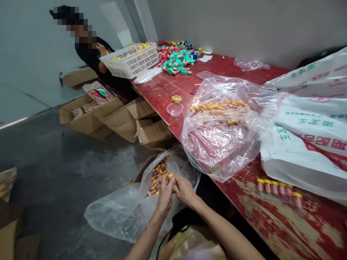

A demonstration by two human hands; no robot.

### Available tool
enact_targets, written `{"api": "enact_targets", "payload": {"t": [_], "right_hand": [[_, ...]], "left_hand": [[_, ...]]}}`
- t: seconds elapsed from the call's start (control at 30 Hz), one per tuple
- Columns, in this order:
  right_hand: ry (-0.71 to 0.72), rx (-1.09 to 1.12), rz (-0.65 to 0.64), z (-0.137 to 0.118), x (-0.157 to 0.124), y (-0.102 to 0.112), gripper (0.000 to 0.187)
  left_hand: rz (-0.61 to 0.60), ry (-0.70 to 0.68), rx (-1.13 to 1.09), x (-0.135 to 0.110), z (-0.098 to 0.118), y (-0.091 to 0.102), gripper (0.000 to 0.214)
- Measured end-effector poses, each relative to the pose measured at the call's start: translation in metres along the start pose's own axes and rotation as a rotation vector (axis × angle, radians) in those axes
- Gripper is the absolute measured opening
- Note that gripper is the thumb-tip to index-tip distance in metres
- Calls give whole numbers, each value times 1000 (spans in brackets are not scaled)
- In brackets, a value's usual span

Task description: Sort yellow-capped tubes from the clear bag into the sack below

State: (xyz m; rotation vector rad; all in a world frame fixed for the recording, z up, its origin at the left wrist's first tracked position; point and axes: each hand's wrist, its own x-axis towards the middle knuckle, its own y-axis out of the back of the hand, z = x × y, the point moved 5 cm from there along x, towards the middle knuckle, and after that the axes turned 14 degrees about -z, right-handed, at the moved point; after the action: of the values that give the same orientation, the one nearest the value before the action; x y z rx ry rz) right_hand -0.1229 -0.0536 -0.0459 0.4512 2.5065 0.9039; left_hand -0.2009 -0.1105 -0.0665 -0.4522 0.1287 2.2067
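Observation:
Close together above an open plastic bag, my two hands meet at the fingertips. My left hand (165,190) is closed in a pinch on a small yellow-capped piece (170,176). Against it, my right hand (184,190) is closed too; its fingers hide whatever lies between them. Many small yellow and dark pink pieces (157,175) fill the clear bag (119,213) below. On the red table (244,207) to the right stand several small clear tubes (274,188) with yellow caps.
A large clear bag (219,144) of yellow-tipped pieces lies on the table beside a white printed sack (306,119). Farther back are green and red figures (179,59) and a white crate (130,61), where another person (92,54) works. Cardboard boxes (89,121) line the table's edge.

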Motion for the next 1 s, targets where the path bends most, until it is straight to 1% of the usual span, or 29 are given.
{"api": "enact_targets", "payload": {"t": [0.03,0.1,0.17,0.2,0.23,0.27,0.33,0.37,0.4,0.43,0.47,0.53,0.57,0.6,0.63,0.67,0.7,0.73,0.8,0.87,0.93,1.0], "right_hand": [[-12,-21,-29,-4,11,-10,22],[-32,-55,-72,-10,22,-27,20],[-34,-81,-107,-12,20,-33,17],[-11,-88,-108,-12,15,-31,17],[27,-95,-90,-11,7,-26,18],[70,-106,-48,-9,-4,-17,18],[121,-136,104,2,-35,9,17],[108,-143,212,12,-55,24,18],[60,-137,332,25,-77,41,19],[-17,-117,461,41,-102,57,21],[-113,-89,600,59,-129,73,25],[-335,-91,850,96,-180,100,31],[-451,-131,938,112,-203,109,32],[-562,-182,973,126,-220,116,33],[-657,-244,968,137,-233,121,34],[-726,-315,931,145,-241,123,34],[-762,-389,869,151,-244,124,34],[-777,-462,813,154,-245,123,33],[-794,-574,765,157,-244,119,34],[-778,-621,772,160,-243,116,37],[-742,-596,781,164,-243,114,42],[-712,-456,756,173,-247,111,44]], "left_hand": [[28,37,-8,3,-6,10,53],[31,135,-16,5,-18,24,48],[0,204,-3,4,-26,30,42],[-12,224,12,4,-28,32,39],[-9,237,36,5,-30,34,36],[39,233,93,7,-29,36,35],[105,188,263,12,-22,33,37],[111,138,340,15,-16,25,40],[87,74,405,16,-8,12,44],[42,4,453,15,1,-5,47],[-26,-65,486,14,11,-26,49],[-202,-175,528,5,28,-79,48],[-320,-211,536,-2,34,-110,44],[-440,-256,533,-10,40,-142,39],[-574,-313,554,-21,44,-174,33],[-714,-366,608,-34,45,-205,30],[-828,-404,699,-46,44,-233,31],[-875,-409,738,-56,41,-254,29],[-875,-377,801,-64,34,-285,25],[-851,-332,852,-65,26,-301,25],[-833,-292,872,-63,20,-307,29],[-814,-259,865,-63,16,-305,33]]}}
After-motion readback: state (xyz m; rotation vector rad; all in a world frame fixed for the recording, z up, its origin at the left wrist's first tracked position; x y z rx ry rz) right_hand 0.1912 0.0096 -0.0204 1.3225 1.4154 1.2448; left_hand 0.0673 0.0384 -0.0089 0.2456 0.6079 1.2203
